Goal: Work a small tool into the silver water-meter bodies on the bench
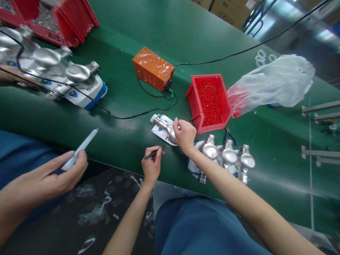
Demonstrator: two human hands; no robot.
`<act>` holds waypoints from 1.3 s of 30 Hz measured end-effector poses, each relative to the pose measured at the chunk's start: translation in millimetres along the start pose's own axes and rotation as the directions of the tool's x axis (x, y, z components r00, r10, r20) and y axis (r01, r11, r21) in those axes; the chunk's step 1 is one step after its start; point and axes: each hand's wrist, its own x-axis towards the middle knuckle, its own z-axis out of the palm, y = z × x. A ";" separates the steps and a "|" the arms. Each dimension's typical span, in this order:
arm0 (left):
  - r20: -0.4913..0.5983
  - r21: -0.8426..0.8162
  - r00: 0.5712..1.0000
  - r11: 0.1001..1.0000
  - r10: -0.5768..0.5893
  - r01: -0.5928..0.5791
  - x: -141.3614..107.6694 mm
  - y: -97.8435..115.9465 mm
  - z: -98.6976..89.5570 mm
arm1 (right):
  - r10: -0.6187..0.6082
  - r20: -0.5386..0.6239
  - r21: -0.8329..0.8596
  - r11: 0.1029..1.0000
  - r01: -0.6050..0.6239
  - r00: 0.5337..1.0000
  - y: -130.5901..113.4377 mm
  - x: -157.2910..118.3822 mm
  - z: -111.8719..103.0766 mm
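Green belt [127,117], left hand [152,165] pinching tweezers [153,153], right hand [185,135] gripping silver part [165,128], label print unreadable.

Table [132,106] runs left to right across the view. Single fitting [165,128] lies on a card at centre, near edge; right hand [185,135] rests on its right end. Left hand [152,165] sits nearer, just left of the right hand, holding tweezers [153,153]. Parts bin [209,102] stands right of the fitting, just beyond the right hand. Plastic bag [271,85] lies right of the bin, touching it. Power box [152,68] stands farther, left of the bin. Cluster of fittings [228,156] lies near, right of the right wrist. Another group of fittings [61,71] lies far left. A co-worker's hand [63,171] is at near left.
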 end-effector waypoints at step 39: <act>0.477 0.417 0.463 0.271 0.747 -0.868 48.5 -69.6 17.1 | 0.082 -0.061 0.006 0.997 -0.082 0.995 -3.8 -1.9 6.1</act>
